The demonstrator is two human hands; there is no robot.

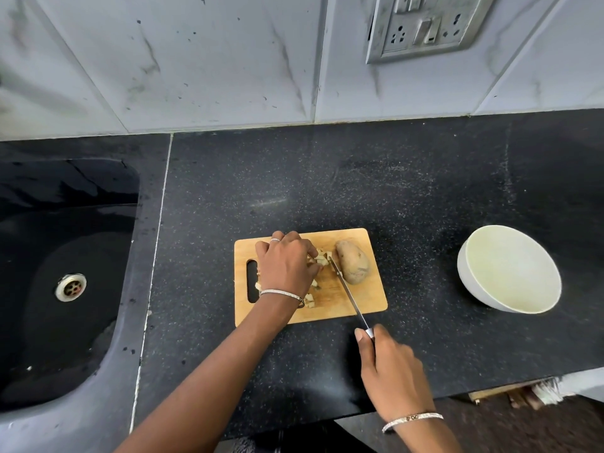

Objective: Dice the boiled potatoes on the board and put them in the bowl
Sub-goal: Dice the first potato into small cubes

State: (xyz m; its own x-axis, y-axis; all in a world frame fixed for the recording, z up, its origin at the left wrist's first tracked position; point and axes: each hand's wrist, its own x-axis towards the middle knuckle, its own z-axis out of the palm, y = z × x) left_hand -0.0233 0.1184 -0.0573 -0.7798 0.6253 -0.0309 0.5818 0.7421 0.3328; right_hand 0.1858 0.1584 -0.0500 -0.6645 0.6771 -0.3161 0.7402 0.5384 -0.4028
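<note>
A wooden cutting board (pixel 366 299) lies on the black counter. A whole brown potato (pixel 353 267) rests at its right side. Pale diced potato pieces (pixel 322 257) lie mid-board, partly hidden under my left hand (pixel 286 264), whose curled fingers cover the pile. My right hand (pixel 390 367) grips the handle of a knife (pixel 348 291). Its blade runs up across the board, with the tip between the dice and the whole potato. A white bowl (pixel 510 268) stands to the right of the board, with nothing visible inside.
A dark sink (pixel 65 289) with a metal drain is set into the counter at the left. A tiled wall with a switch and socket plate (pixel 425 26) rises behind. The counter's front edge runs close below my right hand.
</note>
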